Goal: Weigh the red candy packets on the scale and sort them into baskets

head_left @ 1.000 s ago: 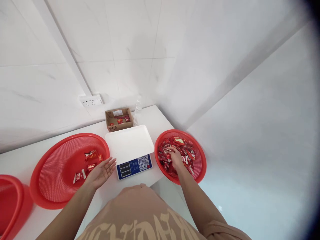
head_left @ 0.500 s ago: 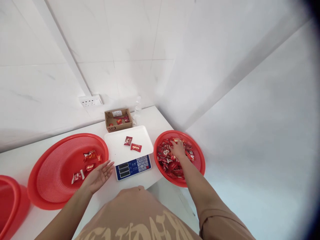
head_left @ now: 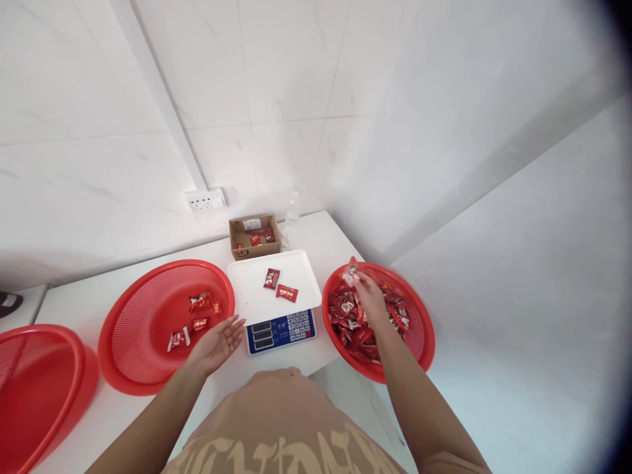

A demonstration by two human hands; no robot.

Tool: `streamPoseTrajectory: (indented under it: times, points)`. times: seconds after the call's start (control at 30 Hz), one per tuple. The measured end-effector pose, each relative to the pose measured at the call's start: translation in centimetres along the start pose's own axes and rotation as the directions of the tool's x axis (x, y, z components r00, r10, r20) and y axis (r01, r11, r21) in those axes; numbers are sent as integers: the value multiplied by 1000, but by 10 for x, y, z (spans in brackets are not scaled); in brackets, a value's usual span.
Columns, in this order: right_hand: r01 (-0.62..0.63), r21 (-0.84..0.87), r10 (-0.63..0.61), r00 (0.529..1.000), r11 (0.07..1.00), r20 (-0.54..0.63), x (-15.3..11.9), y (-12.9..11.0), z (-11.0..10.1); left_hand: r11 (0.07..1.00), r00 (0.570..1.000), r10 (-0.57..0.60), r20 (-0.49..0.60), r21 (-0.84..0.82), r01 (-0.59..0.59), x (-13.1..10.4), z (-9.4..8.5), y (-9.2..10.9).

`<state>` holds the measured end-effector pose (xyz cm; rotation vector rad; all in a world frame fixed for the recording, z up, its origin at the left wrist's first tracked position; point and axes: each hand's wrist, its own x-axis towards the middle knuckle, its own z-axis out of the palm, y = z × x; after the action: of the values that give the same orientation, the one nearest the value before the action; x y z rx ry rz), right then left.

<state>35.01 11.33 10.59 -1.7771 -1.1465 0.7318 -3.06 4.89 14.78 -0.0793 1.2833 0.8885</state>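
Note:
Over the right red basket point(head_left: 428, 329), heaped with red wrapped candies point(head_left: 359, 336), my right hand point(head_left: 371, 299) pinches a wrapped candy point(head_left: 350, 271), blurred by motion. My left hand point(head_left: 217, 345) is palm up with fingers spread, empty, between the left red basket point(head_left: 111, 349) and the weighing scale point(head_left: 281, 331). Two candies lie on the scale's white tray point(head_left: 247, 296): a dark red one point(head_left: 271, 278) and a brighter red one point(head_left: 287, 293). Several wrapped candies point(head_left: 200, 303) rest inside the left basket.
Behind the scale stands a small cardboard box point(head_left: 255, 251) with some red packets in it, beside a clear plastic bottle point(head_left: 293, 207). Another red basket point(head_left: 81, 368) sits at the far left. A power socket point(head_left: 206, 199) is on the tiled wall behind the table point(head_left: 326, 240).
My right hand has come up out of the candy heap with a wrapped candy in its fingers. My left hand stays open beside the scale. The view has shifted left.

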Motion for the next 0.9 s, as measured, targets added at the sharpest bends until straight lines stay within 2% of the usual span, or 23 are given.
streamPoseTrajectory:
  times: [0.07,0.1,0.17,0.23,0.33,0.4,0.47,0.53,0.63,0.73,0.8,0.9]
  points:
    - [-103,234,56,978,967,199,-10,-16,20,1000,1000,-7,4,11,7,-1,4,-2]
    - [-135,281,47,954,950,298,-14,-23,31,1000,1000,-6,5,19,6,-1,6,-2]
    - [-116,218,12,904,969,427,-24,-35,54,1000,1000,-2,4,27,2,-3,9,-3]
    - [31,19,-36,862,999,506,-36,-41,78,1000,1000,4,2,25,-4,-4,10,-3]
    - [257,-203,-79,780,945,620,-58,-44,110,1000,1000,9,-10,14,-9,-5,7,-2]
    - [328,-225,-94,728,917,679,-72,-44,124,1000,1000,14,-22,9,-14,-5,2,-2]
    - [363,-203,-121,698,909,706,-80,-43,131,1000,999,23,-31,4,-23,-6,-4,-1]
    - [375,-189,-152,712,908,685,-80,-40,128,1000,999,29,-38,1,-29,-6,-9,0]
    - [354,-242,-185,830,904,526,-66,-25,106,1000,999,25,-38,5,-25,-4,-15,0]
    - [295,-363,-191,936,884,295,-49,2,66,1000,999,9,-32,14,-8,0,-15,-3]
    - [221,-473,-150,971,853,184,-42,23,37,1000,1000,0,-22,25,0,2,-12,-5]
    - [51,-656,34,993,753,116,-44,49,1,999,1000,-14,-2,51,14,3,-6,-7]
